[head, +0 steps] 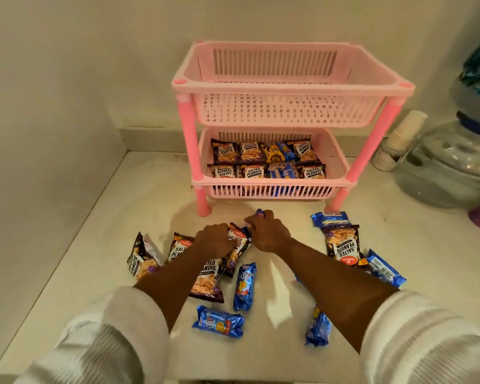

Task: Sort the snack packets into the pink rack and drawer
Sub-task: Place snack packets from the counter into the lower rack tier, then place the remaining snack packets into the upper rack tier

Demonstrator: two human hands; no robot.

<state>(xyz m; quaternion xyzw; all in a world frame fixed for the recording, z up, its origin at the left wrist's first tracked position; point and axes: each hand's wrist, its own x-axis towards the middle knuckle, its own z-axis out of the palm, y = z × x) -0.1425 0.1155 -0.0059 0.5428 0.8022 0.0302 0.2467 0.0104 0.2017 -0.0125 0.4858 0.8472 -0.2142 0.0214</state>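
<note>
**Both hands on packets in front of the pink rack**

Left hand (pixel 215 239): fingers curled over a "SALTED PEANUTS" packet (pixel 237 246), long axis running from the fingers back toward the person, print tilted. Right hand (pixel 268 231): fingers closed round a blue biscuit packet (pixel 259 213), its end poking out beyond the knuckles toward the pink rack (pixel 288 87). On the table (pixel 427 259), a "Good Day" packet (pixel 218 321) lies crosswise below the fingers. The rack's lower basket (pixel 341 173) holds peanut packets in rows, labels readable.

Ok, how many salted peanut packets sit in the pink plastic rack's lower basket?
6 dark salted peanut packets in the lower basket: three at the back, three in front. Others may hide beneath.
</note>
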